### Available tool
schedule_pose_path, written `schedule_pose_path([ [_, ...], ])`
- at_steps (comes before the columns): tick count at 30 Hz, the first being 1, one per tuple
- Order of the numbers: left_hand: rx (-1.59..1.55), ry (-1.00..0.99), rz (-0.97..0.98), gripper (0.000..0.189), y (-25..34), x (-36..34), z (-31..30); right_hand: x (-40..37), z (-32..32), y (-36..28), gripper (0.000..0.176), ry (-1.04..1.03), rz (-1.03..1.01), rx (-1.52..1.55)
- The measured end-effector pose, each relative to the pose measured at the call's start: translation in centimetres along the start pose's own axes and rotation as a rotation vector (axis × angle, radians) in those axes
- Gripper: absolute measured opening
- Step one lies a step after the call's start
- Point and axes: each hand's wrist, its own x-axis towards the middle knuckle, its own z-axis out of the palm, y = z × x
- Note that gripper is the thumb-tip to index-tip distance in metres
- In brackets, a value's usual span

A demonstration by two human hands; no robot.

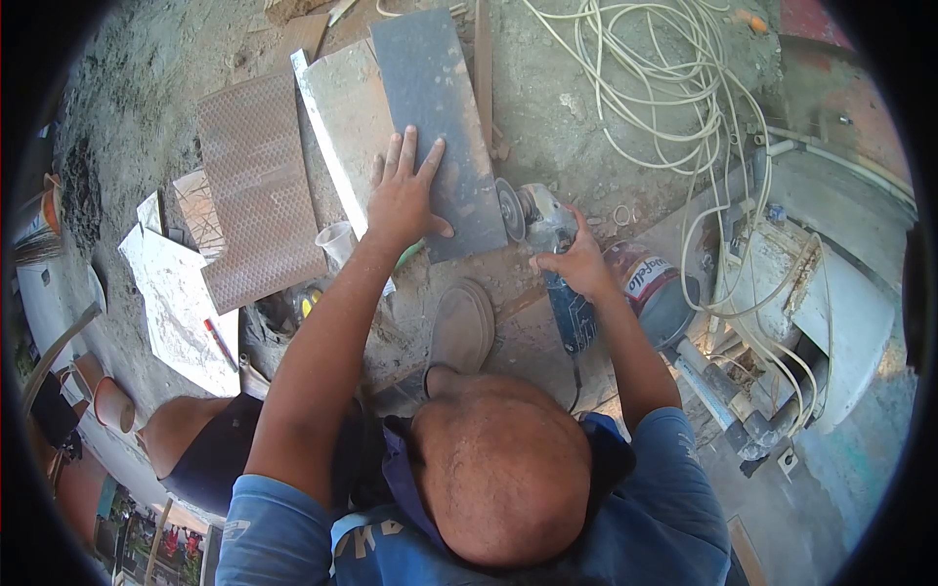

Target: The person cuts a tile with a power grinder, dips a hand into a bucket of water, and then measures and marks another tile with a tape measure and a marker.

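My left hand (404, 195) lies spread, fingers apart, pressing on the dark grey tile (445, 117) near its left edge. This tile rests over a lighter board (342, 107). My right hand (578, 256) is wrapped round the head of an angle grinder (549, 223), whose disc (509, 209) is at the right edge of the dark tile. The grinder's blue body (571, 313) points down toward me, with its cord below. Whether the disc touches the tile or is spinning, I cannot tell.
A coil of pale cable (674, 88) lies at the upper right. Beside my right forearm stands a labelled bucket (650, 283). Patterned brown tile (259, 176), white pieces (176, 293), a red marker (221, 344) and a clear cup (337, 240) are on the left. My shoe (461, 327) is below.
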Motion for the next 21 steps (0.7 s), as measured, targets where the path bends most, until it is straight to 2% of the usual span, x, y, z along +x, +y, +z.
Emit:
schedule_pose_path([
  [21, -0.005, -0.008, 0.009, 0.138, -0.1, 0.0, -0.1, 2.0, 0.0, -1.7, 0.107, 0.018, 0.0, -0.01],
])
